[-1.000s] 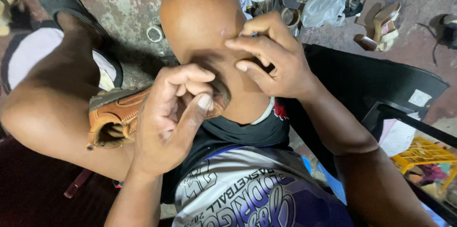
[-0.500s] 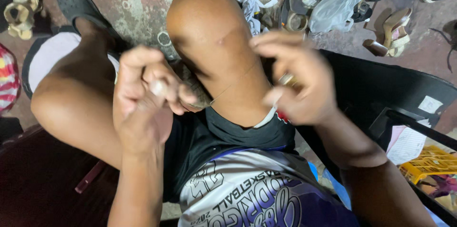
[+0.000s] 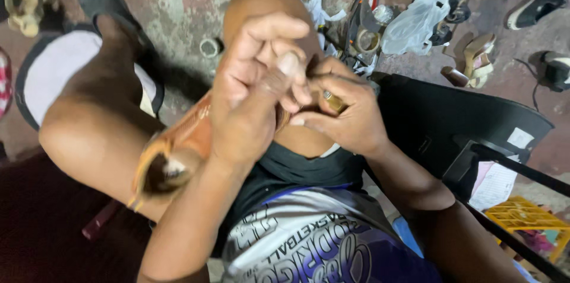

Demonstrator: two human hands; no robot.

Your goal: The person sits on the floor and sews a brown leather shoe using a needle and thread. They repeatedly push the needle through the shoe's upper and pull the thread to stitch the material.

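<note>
Partly hidden: tan leather shoe (image 3: pixel 178 146), lying across the lap between the knees, its front end covered by the left hand (image 3: pixel 252 99); only the heel end and dark opening show below that hand. Left hand: fingers curled, thumb up, closed around the shoe's upper part. Right hand (image 3: pixel 338 111): just beside the left and touching it, fingers pinched on something small and dark; what it pinches cannot be made out. Ring on one right finger. Beyond the hands: stained concrete floor (image 3: pixel 178 16), with a tape roll (image 3: pixel 209 47), clear plastic bags (image 3: pixel 415 16) and scattered sandals (image 3: pixel 472 57). Right of the right hand: black chair (image 3: pixel 451 123). Yellow crate (image 3: pixel 522 218), cut off at the frame edge.
</note>
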